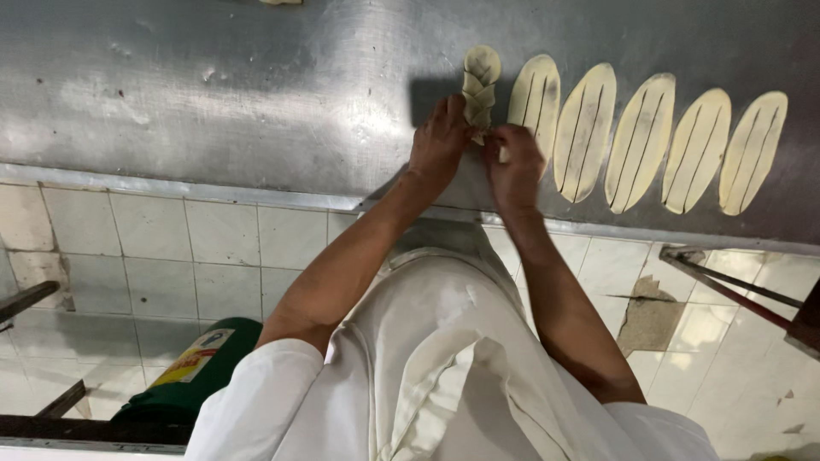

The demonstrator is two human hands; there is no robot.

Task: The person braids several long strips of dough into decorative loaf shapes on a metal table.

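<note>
A pale braided dough piece lies on the steel worktop. My left hand pinches the braid's near end from the left. My right hand grips the same end from the right, fingers closed on the dough strands. To the right of the braid lies a row of several flat oval dough pieces, each slit lengthwise; the nearest one sits just beyond my right hand and the farthest is at the right end.
The worktop's front edge runs across the view. Below it is a white tiled floor, cracked at the right. A green can stands at lower left. Metal bars jut in at right. I wear white clothing.
</note>
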